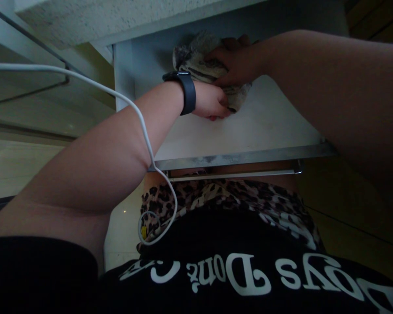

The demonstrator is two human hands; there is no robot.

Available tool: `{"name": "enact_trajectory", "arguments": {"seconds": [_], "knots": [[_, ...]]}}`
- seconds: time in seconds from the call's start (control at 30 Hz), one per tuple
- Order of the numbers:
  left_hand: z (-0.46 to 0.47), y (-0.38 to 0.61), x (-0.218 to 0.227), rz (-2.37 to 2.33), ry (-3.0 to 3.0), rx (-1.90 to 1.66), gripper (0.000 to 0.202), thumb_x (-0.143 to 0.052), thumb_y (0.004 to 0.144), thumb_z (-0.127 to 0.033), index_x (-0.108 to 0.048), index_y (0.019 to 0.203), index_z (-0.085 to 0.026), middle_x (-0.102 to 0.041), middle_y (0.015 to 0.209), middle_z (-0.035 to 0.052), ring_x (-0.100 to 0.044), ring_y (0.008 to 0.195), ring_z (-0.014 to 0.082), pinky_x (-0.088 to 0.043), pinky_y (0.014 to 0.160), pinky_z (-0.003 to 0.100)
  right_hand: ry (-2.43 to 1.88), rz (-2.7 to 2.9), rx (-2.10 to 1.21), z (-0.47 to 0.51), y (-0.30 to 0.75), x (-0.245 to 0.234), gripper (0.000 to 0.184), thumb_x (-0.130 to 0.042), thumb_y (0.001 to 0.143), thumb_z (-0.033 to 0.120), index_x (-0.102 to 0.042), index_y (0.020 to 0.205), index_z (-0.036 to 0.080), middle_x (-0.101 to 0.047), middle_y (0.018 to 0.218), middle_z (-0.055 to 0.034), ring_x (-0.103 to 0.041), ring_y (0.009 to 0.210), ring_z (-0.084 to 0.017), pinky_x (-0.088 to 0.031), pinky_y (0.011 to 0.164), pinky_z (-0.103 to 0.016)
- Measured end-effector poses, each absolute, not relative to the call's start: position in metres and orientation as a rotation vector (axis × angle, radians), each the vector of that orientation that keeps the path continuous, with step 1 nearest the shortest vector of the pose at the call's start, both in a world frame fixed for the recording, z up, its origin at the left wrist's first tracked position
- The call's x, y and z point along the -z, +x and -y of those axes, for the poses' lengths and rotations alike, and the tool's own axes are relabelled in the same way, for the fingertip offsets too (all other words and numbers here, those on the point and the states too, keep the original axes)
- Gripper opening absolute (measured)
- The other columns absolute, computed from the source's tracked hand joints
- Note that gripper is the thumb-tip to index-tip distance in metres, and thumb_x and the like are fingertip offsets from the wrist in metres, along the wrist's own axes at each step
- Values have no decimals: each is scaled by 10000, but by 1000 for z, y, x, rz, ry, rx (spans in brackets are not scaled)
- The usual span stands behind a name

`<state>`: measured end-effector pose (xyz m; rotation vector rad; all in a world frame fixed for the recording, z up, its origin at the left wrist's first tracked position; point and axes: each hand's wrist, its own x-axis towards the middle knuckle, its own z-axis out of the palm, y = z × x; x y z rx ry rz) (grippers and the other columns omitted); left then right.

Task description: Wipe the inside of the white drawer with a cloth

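Note:
Both my hands reach into an open white drawer point(249, 131) under a speckled countertop. A striped grey and cream cloth point(196, 65) lies bunched at the back of the drawer. My right hand point(236, 61) lies over the cloth with its fingers curled onto it. My left hand point(211, 102), with a dark watch on the wrist, is closed at the cloth's lower edge, fingers tucked under and pressed against the drawer floor.
The drawer's metal front rail point(245, 157) and handle bar point(236, 174) are close to my body. A white cable point(140, 117) drapes over my left forearm. A wire rack point(36, 83) hangs at the left. Pale floor tiles point(19, 161) lie below.

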<state>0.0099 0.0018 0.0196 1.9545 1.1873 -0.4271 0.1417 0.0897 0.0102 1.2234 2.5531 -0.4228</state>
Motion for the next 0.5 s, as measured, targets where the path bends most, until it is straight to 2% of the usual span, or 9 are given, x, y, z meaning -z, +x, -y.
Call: {"name": "enact_trajectory", "arguments": {"seconds": [0.17,0.3,0.5], "knots": [[-2,7,-19,-1166,1949,406,560,-504,894,-645,-770,1060,-181,-724,966,106,-603,848,213,-429,830,333,1251,-2531,404,-91,140,-8,933,-678,867,634,-262,1687,473,-178,1731,-34,-188,1605,-465,-222,1284,-646],[-1,7,-20,-1204,1921,386,506,-526,883,-624,-778,1047,-216,-725,938,89,-598,882,211,-423,824,309,1254,-2550,396,-92,140,-6,968,-685,835,644,-278,1691,448,-198,1726,-36,-201,1590,-474,-228,1264,-658],[0,9,-23,-1197,1949,410,529,-483,910,-587,-754,1070,-162,-726,988,93,-583,779,172,-408,755,294,1252,-2571,450,-95,140,-2,1050,-691,794,644,-291,1716,336,-209,1726,-62,-203,1568,-476,-190,1293,-627]]}}
